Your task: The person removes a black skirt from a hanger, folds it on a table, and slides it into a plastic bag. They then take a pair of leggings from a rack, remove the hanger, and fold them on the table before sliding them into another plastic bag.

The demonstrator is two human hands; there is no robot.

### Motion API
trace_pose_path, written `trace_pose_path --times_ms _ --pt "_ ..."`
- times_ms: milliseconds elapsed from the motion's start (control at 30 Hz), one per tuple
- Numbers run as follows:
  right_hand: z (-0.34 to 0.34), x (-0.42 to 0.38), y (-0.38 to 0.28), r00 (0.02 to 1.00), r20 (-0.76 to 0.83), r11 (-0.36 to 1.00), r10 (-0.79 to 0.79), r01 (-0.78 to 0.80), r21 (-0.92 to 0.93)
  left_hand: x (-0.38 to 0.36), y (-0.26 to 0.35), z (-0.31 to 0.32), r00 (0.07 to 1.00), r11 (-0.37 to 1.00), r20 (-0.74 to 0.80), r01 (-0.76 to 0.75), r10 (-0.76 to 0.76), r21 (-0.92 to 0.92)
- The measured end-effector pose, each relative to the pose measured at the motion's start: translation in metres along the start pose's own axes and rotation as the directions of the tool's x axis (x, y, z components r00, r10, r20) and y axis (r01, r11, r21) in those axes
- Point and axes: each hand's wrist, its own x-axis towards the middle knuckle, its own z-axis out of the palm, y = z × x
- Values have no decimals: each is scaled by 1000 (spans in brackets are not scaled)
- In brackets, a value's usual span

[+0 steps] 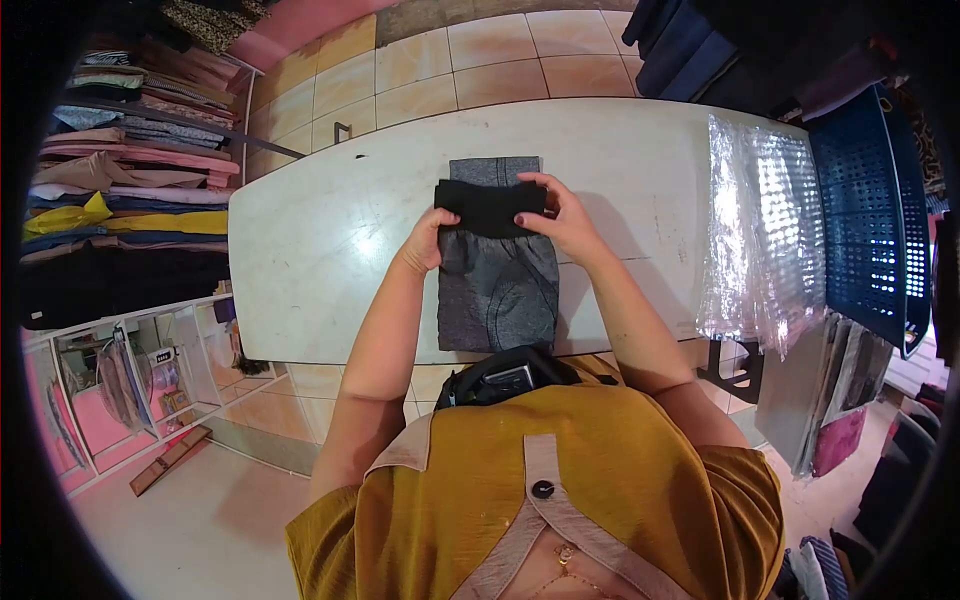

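Observation:
A grey garment with a wide black waistband, perhaps leggings, lies folded lengthwise on the white table. Its band is turned up across the grey cloth, and a strip of grey shows beyond it. My left hand grips the band's left end, thumb on top and fingers mostly hidden behind. At the right end, my right hand pinches the band between the thumb below and the fingers above.
Clear plastic bags hang over the table's right side, beside a dark blue plastic basket. Folded clothes fill shelves on the left. A black waist bag sits against my front, at the table's near edge.

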Motion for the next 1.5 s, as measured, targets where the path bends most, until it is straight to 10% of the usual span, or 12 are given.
trace_pose_path --times_ms 133,233,433,667,733,867,933,1000,1100,1233,1367,1500 --pt "-10 37 30 974 -214 995 -75 60 -78 12 7 7 962 971 -213 -129 173 202" --pt "-18 50 45 955 -294 798 -38 -148 -584 16 2 -8 957 973 -281 -9 76 231" --pt "-13 49 71 865 -502 1000 -3 15 20 13 -6 -4 951 908 -148 -204 273 367" --pt "12 46 63 845 -527 996 -86 74 -43 19 -9 -11 956 953 -144 -224 255 204" --pt "5 49 66 879 -469 924 -89 -103 -368 24 -8 -8 957 956 -98 -258 273 143" --pt "5 51 76 843 -525 948 -117 -62 -311 39 -6 -5 937 935 -130 -297 325 195" --pt "21 40 50 790 -440 555 -426 -155 -817 48 -11 -9 913 885 -168 -294 372 362" --pt "37 29 33 771 -410 451 -487 -180 -874 51 -17 -12 593 136 162 -426 788 895" --pt "62 13 45 811 -317 309 -492 -178 -934 41 -11 -3 570 -253 414 -342 710 905" --pt "51 7 72 901 -158 160 -404 -100 -982 40 -3 -11 786 -303 302 -153 540 941" --pt "57 -11 50 884 -220 26 -414 -230 -973 29 14 1 593 -600 511 -58 623 798" --pt "80 -65 64 931 -116 171 -347 -59 -984 31 5 -20 683 -396 416 -198 601 897"
